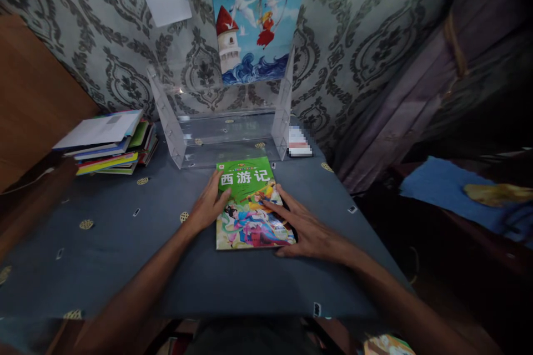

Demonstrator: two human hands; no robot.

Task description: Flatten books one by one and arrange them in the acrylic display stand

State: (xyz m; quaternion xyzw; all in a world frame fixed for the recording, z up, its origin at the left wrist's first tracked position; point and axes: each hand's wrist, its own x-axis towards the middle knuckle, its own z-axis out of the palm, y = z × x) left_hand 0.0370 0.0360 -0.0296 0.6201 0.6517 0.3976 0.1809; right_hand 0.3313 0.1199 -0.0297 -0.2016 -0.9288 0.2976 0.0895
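A green storybook (245, 208) with white Chinese characters and colourful costumed figures on its cover lies face up on the dark cloth-covered table (166, 283). My left hand (207, 202) grips its left side, thumb over the cover and fingers along the upper left edge. On the other side, my right hand (306, 227) holds the right edge. One of its fingers reaches across the cover, and the thumb is by the lower right corner. Behind the book stands a clear acrylic rack (227, 130) with transparent side panels.
A pile of books and papers (112, 144) sits at the back left, near a brown panel (37, 94). Right of the rack lies a pixelated item (298, 141). A poster (258, 22) and white card (167, 4) are on the patterned wall. Blue cloth (445, 188) lies right, beyond the table edge.
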